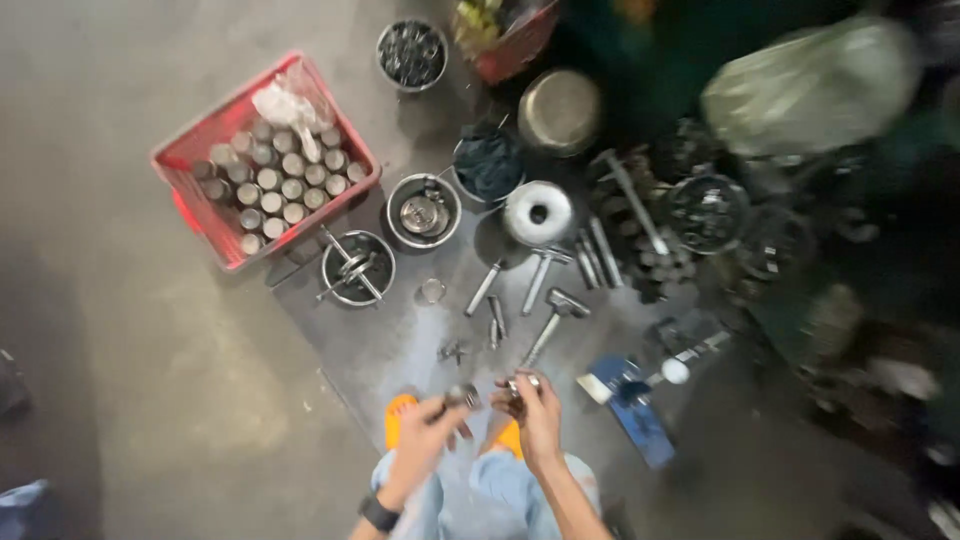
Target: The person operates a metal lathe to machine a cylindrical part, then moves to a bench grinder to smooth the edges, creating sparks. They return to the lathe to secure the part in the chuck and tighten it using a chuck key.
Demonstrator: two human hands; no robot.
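I look down at a concrete floor. My left hand [428, 428], with a black wristband, grips a small round metal part [461, 396]. My right hand [537, 410] holds another small shiny metal part [521, 384] beside it. The two parts are close together above my knees in light jeans. Orange sandals [400, 412] show under my hands. Just ahead on the floor lie a small metal fitting [452, 351] and several hammers and metal tools [548, 315].
A red crate [198, 135] holds several metal cylinders at the upper left. Metal bowls [358, 268] [424, 210] [411, 54] hold parts. A white tape roll [538, 212], a steel pan [559, 110], a blue tool [634, 405] and dark cluttered parts lie to the right.
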